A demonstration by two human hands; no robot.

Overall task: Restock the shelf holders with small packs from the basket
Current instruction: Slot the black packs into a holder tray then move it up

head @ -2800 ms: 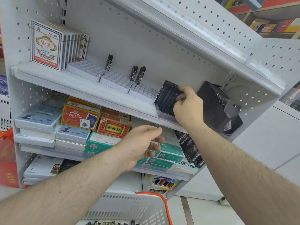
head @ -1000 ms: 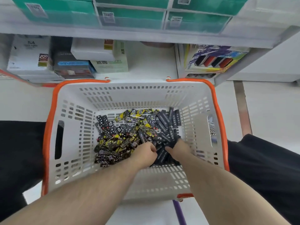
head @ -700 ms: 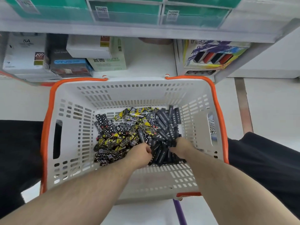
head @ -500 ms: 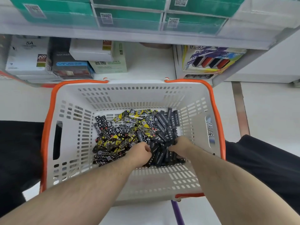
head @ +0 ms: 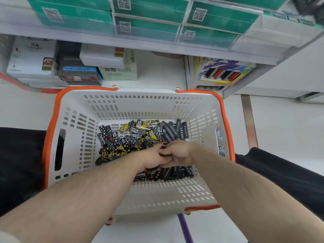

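Head view: white basket [head: 112, 106] with orange rim on the floor below the shelf [head: 157, 50]. Small packs [head: 133, 137] heaped on its bottom. Left hand [head: 154, 158] and right hand [head: 180, 153] touch over the heap, fingers curled around dark packs; exact grasp hidden. Teal boxes [head: 147, 25] above, top-right corner blurred.

We get one head-worn view, aimed steeply down, close over the basket [head: 73, 109], shelf [head: 157, 48] edge at top.
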